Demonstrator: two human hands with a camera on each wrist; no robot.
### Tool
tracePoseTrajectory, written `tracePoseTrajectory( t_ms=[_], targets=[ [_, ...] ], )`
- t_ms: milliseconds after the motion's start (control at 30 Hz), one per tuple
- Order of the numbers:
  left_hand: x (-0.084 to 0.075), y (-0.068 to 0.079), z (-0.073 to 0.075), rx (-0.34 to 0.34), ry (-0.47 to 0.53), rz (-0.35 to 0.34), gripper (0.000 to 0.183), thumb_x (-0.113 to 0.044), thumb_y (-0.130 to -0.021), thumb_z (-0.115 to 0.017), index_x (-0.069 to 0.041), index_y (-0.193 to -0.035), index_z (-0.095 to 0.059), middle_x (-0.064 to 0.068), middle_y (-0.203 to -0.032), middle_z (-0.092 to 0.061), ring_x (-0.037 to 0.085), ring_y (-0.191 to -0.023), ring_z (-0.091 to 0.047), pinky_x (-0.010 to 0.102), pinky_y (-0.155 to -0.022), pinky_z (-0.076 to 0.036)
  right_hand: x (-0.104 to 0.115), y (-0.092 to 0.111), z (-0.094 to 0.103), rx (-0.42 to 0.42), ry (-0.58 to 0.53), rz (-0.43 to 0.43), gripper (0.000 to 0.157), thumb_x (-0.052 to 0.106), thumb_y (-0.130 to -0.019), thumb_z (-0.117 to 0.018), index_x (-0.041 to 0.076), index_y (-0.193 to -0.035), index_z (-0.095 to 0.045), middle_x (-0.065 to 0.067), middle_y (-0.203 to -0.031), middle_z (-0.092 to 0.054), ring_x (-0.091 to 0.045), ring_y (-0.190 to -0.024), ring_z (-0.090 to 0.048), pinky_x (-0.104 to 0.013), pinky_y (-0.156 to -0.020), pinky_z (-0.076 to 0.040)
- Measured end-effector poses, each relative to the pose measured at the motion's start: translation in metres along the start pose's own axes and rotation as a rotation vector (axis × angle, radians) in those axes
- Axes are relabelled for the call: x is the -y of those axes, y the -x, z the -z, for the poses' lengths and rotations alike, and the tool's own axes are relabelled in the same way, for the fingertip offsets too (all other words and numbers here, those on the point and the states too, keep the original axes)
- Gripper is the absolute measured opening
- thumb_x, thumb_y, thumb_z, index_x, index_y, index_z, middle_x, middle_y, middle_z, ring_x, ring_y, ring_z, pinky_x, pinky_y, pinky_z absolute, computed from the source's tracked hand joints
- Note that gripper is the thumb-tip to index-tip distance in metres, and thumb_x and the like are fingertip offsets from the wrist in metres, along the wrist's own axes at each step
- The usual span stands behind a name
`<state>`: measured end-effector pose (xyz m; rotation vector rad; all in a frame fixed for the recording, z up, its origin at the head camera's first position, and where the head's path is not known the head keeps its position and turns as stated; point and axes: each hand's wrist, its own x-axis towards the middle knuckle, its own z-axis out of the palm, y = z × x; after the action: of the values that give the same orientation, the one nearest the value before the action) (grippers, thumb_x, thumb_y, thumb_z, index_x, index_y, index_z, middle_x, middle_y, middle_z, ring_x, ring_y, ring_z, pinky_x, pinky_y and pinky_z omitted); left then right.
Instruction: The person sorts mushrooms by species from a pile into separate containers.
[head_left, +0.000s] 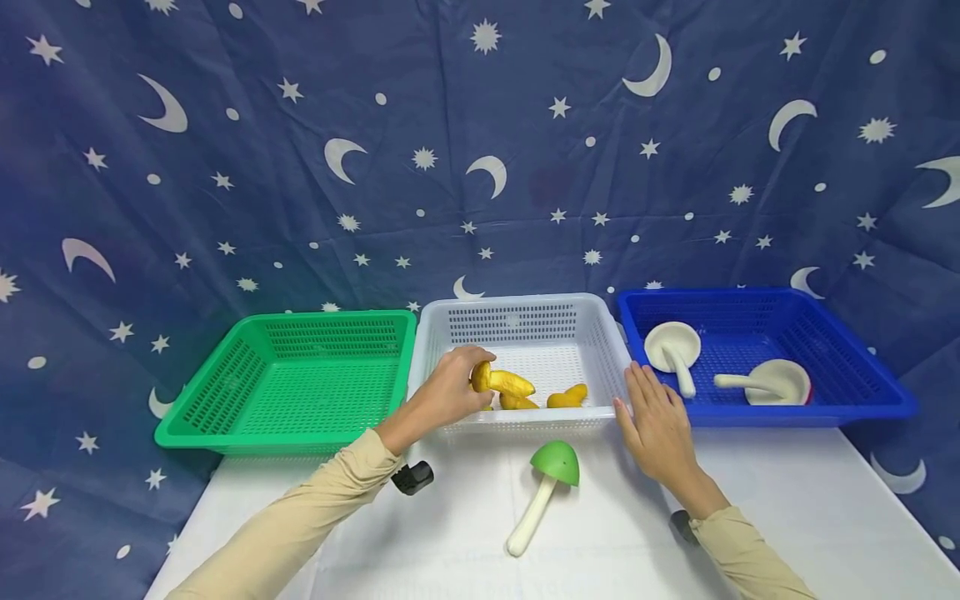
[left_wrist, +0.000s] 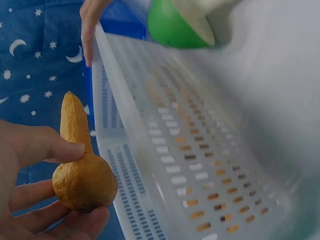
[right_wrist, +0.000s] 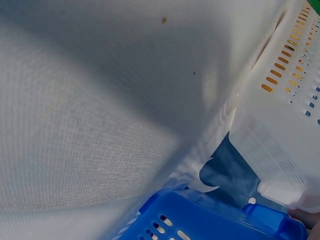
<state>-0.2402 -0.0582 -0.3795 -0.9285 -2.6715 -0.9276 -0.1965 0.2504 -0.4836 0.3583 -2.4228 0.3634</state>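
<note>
My left hand (head_left: 447,388) pinches a yellow toy mushroom (head_left: 512,383) by its cap, over the white basket (head_left: 517,415). In the left wrist view the thumb and fingers curl round the rounded cap of the mushroom (left_wrist: 85,182), its stem pointing up. More yellow mushrooms (head_left: 567,397) lie inside that basket, partly hidden by its front wall. With fingers straight, my right hand (head_left: 657,429) rests at the white basket's front right corner, beside the blue basket (head_left: 795,414). Only a bit of the right hand (right_wrist: 311,222) shows in its wrist view.
A green-capped mushroom (head_left: 556,463) with a white stem lies on the white tablecloth (head_left: 450,542) in front. Two pale-stemmed mushrooms lie cap-down in the blue basket, one being this mushroom (head_left: 672,346). At left stands a green basket (head_left: 285,442). Behind hangs a starry curtain (head_left: 420,100).
</note>
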Motion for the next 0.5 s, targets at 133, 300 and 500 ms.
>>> tracePoseTrajectory(
  t_ms=[133,300,500],
  targets=[
    [0.008,-0.009,0.001,0.042,0.012,0.074,0.044,-0.006,-0.066,-0.069,0.001,-0.109,-0.058,0.009,-0.102,-0.057,0.016,-0.080,-0.051,0.019,-0.061,-0.046,0.001,-0.001,0.000,0.000,-0.001,0.005,0.054,0.035,-0.090,-0.038,-0.002,-0.129,-0.040,-0.015,-0.135,-0.037,-0.032,-0.124,-0.031,-0.051,-0.096,-0.025],
    [0.015,-0.023,0.000,0.092,0.013,0.162,0.048,-0.010,-0.069,-0.070,-0.001,-0.113,-0.056,0.010,-0.109,-0.055,0.016,-0.082,-0.050,0.022,-0.062,-0.046,0.001,-0.001,0.000,-0.005,-0.001,0.010,0.054,0.035,-0.090,-0.038,-0.002,-0.129,-0.040,-0.016,-0.135,-0.037,-0.032,-0.124,-0.032,-0.052,-0.095,-0.026],
    [0.020,-0.042,-0.007,0.151,-0.021,0.210,0.051,-0.008,-0.068,-0.068,-0.002,-0.116,-0.055,0.007,-0.105,-0.057,0.014,-0.077,-0.050,0.021,-0.060,-0.046,0.001,0.000,0.000,-0.009,0.004,0.008,0.054,0.035,-0.090,-0.038,-0.003,-0.129,-0.040,-0.016,-0.134,-0.038,-0.032,-0.124,-0.032,-0.052,-0.095,-0.026]
  ],
)
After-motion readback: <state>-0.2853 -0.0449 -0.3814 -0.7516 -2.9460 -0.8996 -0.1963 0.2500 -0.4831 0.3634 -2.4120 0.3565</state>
